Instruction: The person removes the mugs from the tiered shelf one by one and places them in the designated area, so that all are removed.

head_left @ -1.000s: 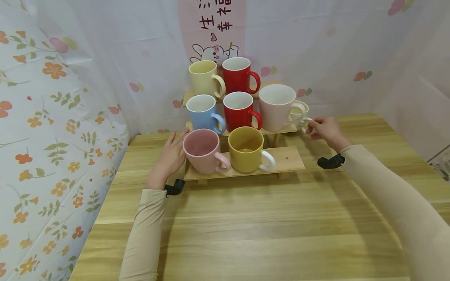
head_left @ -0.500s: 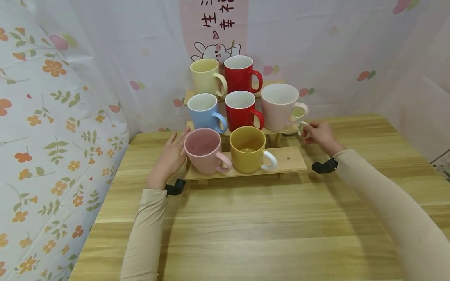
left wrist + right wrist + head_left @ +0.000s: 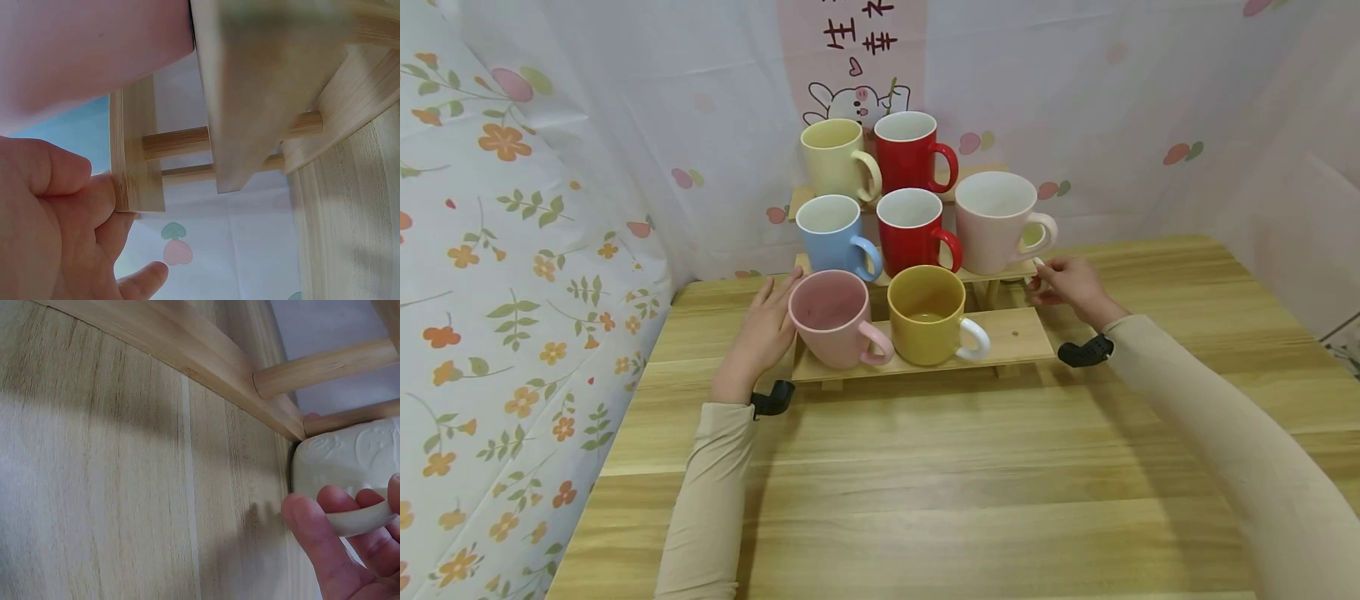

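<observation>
My right hand [image 3: 1077,289] pinches the handle [image 3: 362,521] of a pale cream mug [image 3: 337,459] with raised patterns. That mug sits low behind the right end of the wooden tiered rack [image 3: 1033,333], mostly hidden in the head view by a large pale pink mug [image 3: 988,233]. My left hand [image 3: 765,329] rests with extended fingers at the rack's left end; in the left wrist view its fingertips touch a shelf end [image 3: 137,181]. Beside it, on the bottom tier, stand a pink mug [image 3: 835,337] and a mustard mug [image 3: 925,333] with a white handle.
On the middle tier are a light blue mug [image 3: 831,237] and a red mug [image 3: 908,246]. A pale yellow mug [image 3: 837,162] and another red mug [image 3: 906,158] stand on the top tier. Behind the wooden table [image 3: 925,483] hangs a patterned cloth [image 3: 1112,125].
My right hand has moved left with the cream mug, which is now further behind the rack and more hidden. My left hand has stayed at the rack's left end.
</observation>
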`<action>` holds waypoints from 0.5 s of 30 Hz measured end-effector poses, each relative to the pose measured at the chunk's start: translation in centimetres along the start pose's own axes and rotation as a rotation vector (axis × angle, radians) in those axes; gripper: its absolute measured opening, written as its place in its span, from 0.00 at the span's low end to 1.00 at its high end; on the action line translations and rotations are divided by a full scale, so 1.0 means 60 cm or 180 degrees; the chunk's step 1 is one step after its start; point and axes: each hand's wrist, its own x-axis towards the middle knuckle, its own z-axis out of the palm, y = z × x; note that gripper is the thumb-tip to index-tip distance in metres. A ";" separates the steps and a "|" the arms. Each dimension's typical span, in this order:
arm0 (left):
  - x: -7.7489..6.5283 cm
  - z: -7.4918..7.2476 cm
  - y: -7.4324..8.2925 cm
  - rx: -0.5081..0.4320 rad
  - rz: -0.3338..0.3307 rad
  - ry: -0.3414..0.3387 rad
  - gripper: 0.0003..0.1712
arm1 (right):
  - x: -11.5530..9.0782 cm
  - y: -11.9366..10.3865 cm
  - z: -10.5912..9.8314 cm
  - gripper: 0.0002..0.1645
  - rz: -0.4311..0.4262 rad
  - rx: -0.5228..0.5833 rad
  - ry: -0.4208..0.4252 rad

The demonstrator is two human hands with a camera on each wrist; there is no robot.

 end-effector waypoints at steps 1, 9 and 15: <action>0.000 0.000 0.000 -0.0005 0.0007 0.0004 0.28 | 0.000 0.000 0.000 0.23 0.0001 -0.0007 -0.0035; -0.001 -0.001 -0.001 -0.0049 -0.0005 -0.0017 0.29 | -0.001 -0.008 -0.003 0.24 -0.0007 -0.0180 -0.0383; -0.001 -0.001 0.000 -0.0034 -0.0014 -0.0026 0.29 | -0.001 -0.019 -0.012 0.26 -0.0027 -0.0620 -0.0466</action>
